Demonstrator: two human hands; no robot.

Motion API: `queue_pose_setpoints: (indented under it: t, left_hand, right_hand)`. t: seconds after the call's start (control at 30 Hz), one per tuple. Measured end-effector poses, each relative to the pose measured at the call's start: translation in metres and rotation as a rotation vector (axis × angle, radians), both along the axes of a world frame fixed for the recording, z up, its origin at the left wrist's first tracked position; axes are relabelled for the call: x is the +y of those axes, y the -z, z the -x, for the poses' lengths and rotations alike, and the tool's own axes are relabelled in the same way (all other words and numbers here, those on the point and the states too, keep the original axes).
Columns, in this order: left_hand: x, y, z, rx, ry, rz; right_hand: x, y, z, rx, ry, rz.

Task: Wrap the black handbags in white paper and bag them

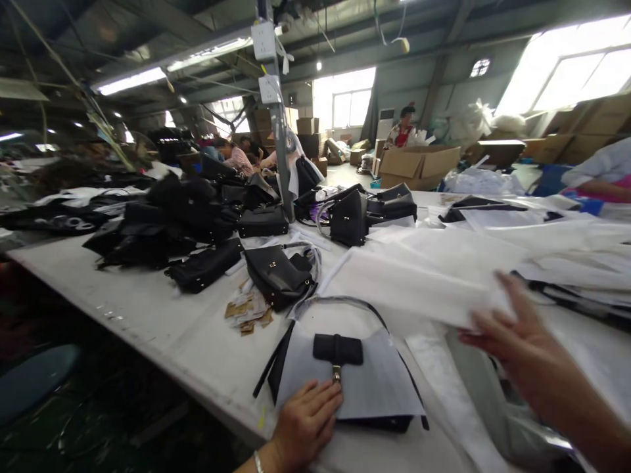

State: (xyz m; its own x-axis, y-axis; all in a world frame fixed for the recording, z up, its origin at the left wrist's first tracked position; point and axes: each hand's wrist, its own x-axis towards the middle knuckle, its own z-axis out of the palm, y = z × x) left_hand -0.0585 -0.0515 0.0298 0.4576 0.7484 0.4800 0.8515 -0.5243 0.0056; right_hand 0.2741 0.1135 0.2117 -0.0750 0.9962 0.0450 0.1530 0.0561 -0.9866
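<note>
A black handbag [394, 422] lies before me on the table, mostly covered by a white protective sheet [308, 384]. Its black flap tab [340, 348] with a gold clasp shows on top of the sheet, and a wrapped handle arches behind. My left hand [310, 417] rests flat on the sheet just below the clasp, fingers stretched out. To the right, my right hand [517, 348] is raised with fingers spread, somewhat blurred. It is at the near edge of a stack of white sheets [419, 282]; whether it touches them I cannot tell.
Behind the bag stands another black handbag [279, 272] beside loose brown and white packets [249, 309]. More black bags [167, 217] are piled at the left, around a metal post [282, 131]. A cardboard box [419, 164] and several people are beyond the table [197, 335].
</note>
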Motion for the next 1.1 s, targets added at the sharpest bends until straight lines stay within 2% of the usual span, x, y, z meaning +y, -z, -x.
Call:
queue_pose_setpoints:
  t: [0.07,0.1,0.13,0.2,0.27,0.33,0.4,0.47,0.53,0.6,0.67,0.77,0.87,0.97,1.1]
  left_hand:
    - [-0.002,0.002,-0.002,-0.048,-0.028,-0.036]
    - [-0.002,0.005,-0.003,-0.086,-0.054,-0.079]
    - [-0.003,0.007,-0.003,-0.126,-0.082,-0.128]
    - [-0.005,0.012,-0.004,-0.187,-0.126,-0.213]
    - [-0.006,0.016,-0.004,-0.200,-0.132,-0.236]
    - [-0.006,0.017,-0.003,-0.202,-0.126,-0.227]
    - [-0.007,0.018,-0.003,-0.209,-0.117,-0.218]
    - [-0.007,0.018,-0.002,-0.216,-0.110,-0.201]
    - [-0.007,0.017,-0.001,-0.215,-0.101,-0.178]
    - [-0.006,0.014,-0.002,-0.211,-0.088,-0.139]
    - [-0.006,0.009,-0.002,-0.210,-0.062,-0.084]
    - [-0.004,0.002,-0.002,-0.216,-0.014,0.018]
    - [-0.003,0.001,-0.002,-0.232,0.006,0.078]
    - [-0.003,0.004,-0.002,-0.257,-0.007,0.097]
    - [-0.006,0.005,-0.004,-0.273,-0.047,0.113]
  right_hand:
    - [-0.019,0.025,0.042,-0.111,-0.246,0.122]
    - [-0.027,0.040,0.056,-0.256,-0.336,0.080]
    - [-0.032,0.054,0.066,-0.452,-0.408,-0.014]
    - [-0.037,0.075,0.077,-0.833,-0.447,-0.268]
    - [-0.038,0.082,0.082,-1.046,-0.453,-0.514]
    - [-0.038,0.079,0.089,-1.064,-0.600,-0.685]
    - [-0.041,0.076,0.099,-1.000,-0.881,-0.754]
    - [-0.044,0.076,0.109,-0.945,-1.126,-0.723]
    - [-0.045,0.080,0.116,-0.934,-1.237,-0.666]
    - [-0.042,0.082,0.119,-0.930,-1.255,-0.613]
    - [-0.035,0.077,0.121,-0.882,-1.199,-0.554]
    - [-0.024,0.065,0.122,-0.804,-0.988,-0.514]
    - [-0.024,0.061,0.127,-0.890,-0.851,-0.587]
    - [-0.036,0.075,0.133,-0.974,-0.895,-0.690]
    - [-0.048,0.108,0.136,-1.021,-0.966,-0.740]
